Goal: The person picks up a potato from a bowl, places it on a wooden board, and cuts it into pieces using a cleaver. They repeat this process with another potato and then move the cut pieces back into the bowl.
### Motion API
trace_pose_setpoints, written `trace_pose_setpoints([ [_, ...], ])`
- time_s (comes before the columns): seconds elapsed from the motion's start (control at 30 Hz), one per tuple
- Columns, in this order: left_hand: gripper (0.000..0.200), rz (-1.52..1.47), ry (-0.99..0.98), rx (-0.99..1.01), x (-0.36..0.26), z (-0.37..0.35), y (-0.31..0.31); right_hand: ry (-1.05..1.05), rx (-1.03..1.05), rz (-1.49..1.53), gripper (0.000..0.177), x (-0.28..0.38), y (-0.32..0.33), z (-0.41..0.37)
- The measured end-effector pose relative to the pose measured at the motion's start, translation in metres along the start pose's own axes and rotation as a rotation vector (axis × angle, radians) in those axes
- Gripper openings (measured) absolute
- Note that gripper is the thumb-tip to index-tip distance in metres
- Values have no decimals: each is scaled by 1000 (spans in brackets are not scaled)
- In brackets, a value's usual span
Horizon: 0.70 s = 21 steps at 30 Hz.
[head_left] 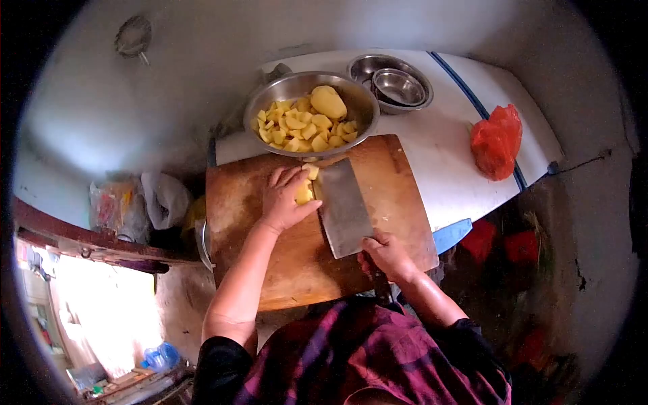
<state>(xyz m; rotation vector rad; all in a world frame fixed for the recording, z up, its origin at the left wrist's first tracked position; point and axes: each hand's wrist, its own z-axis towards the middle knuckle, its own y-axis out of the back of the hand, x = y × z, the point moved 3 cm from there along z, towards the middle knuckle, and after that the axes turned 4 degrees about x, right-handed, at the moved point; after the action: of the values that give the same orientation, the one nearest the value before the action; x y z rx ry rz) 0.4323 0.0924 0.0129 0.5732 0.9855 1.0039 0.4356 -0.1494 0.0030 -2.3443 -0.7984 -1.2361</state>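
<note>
On the wooden cutting board (270, 270) my left hand (287, 199) is closed around pieces of peeled potato (304, 192), near the board's far edge. My right hand (386, 256) grips the handle of a wide cleaver (345, 209). The blade lies just right of the potato pieces and points away from me. Beyond the board stands a large metal bowl (368, 101) with many cut potato chunks (295, 126) and one whole peeled potato (328, 102).
Two nested metal bowls (399, 88) stand at the back of the white table (445, 155). A red plastic bag (497, 143) lies on the right. A blue object (452, 235) shows past the board's right edge. Plastic bags (121, 206) are at the left.
</note>
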Motion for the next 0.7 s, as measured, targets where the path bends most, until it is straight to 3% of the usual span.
trace_pose_setpoints([
  [0.23,52,-130,181,-135,-41,-13,-23,110,18,-87,15,-7,-27,-6],
  [0.37,55,-94,108,-277,-57,-27,-14,31,60,-131,15,3,-35,-24],
  [0.5,55,129,198,-227,-59,-46,-4,-19,112,-132,16,-3,-39,-27],
  [0.7,52,137,300,-261,-46,-67,6,-24,219,-149,17,-10,-50,-20],
])
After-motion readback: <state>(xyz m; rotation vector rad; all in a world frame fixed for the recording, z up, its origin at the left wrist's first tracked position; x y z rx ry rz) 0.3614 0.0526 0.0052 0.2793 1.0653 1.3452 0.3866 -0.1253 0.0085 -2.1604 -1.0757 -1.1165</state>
